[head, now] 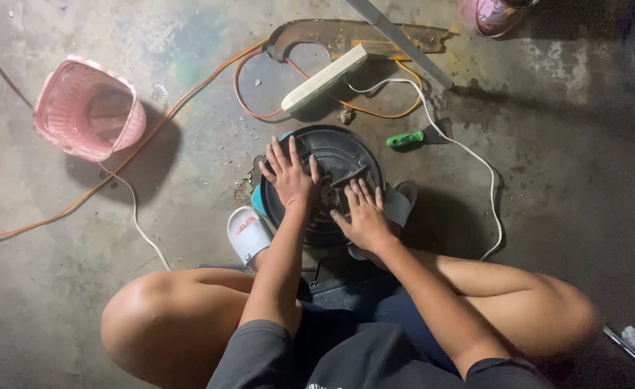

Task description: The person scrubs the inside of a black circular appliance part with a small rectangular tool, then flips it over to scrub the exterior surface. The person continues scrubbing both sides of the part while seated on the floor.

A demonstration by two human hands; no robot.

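Observation:
A round black disc-shaped part [342, 148] with a hub at its middle lies on the concrete floor between my feet. My left hand [288, 174] rests flat on its left side, fingers spread. My right hand [364, 215] lies on its lower right, fingers pointing at the hub and touching a small dark bar there. Neither hand grips anything that I can see. A teal object [258, 200] peeks out from under the disc's left edge.
A pink plastic basket [87, 108] lies at the left. An orange cable [188, 94] and a white cable [468, 155] run to a white power strip [324, 78]. A green-handled tool [405, 139] lies right of the disc. A rusty metal cover [346, 36] lies behind.

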